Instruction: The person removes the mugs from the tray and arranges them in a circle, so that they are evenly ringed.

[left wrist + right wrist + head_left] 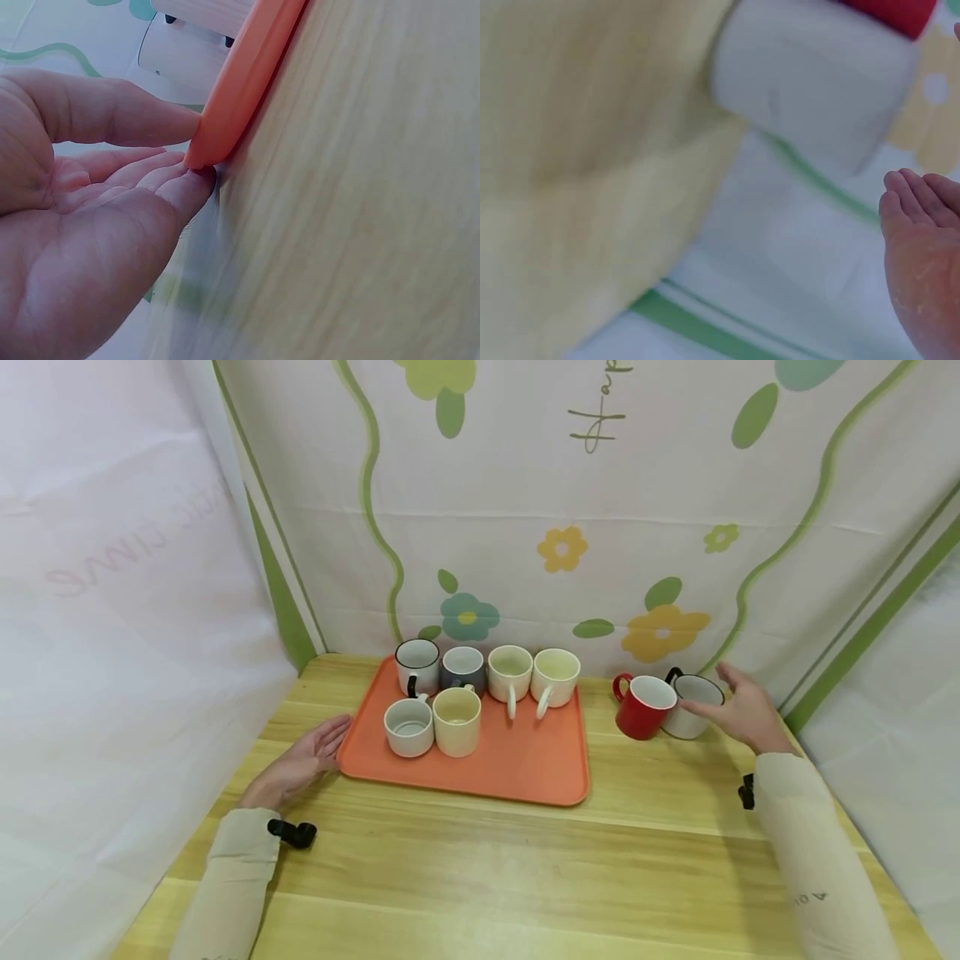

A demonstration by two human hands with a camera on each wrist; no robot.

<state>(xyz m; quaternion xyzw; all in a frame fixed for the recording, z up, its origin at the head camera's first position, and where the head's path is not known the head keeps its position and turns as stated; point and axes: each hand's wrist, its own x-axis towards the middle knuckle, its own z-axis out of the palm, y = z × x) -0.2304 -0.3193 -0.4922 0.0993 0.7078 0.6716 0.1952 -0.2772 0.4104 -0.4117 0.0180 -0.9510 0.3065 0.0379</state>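
My left hand [303, 764] is at the left edge of an orange tray [525, 768], fingers extended. In the left wrist view its thumb and fingertips touch the tray's rim [232, 97]. On the tray stand several mugs, among them a white mug with black rim [417, 664], a grey mug [463, 667], a small pale cup [409, 731] and a cream mug [457, 727]. My right hand [746, 710] spreads thumb and fingers around the right side of a white mug with black handle [686, 720]. A red mug [641, 714] stands close against that one.
Two more cream mugs [555, 681] fill the back right of the tray, handles towards me. A flowered cloth [487, 485] hangs behind the wooden table [480, 877], with white cloth along both sides.
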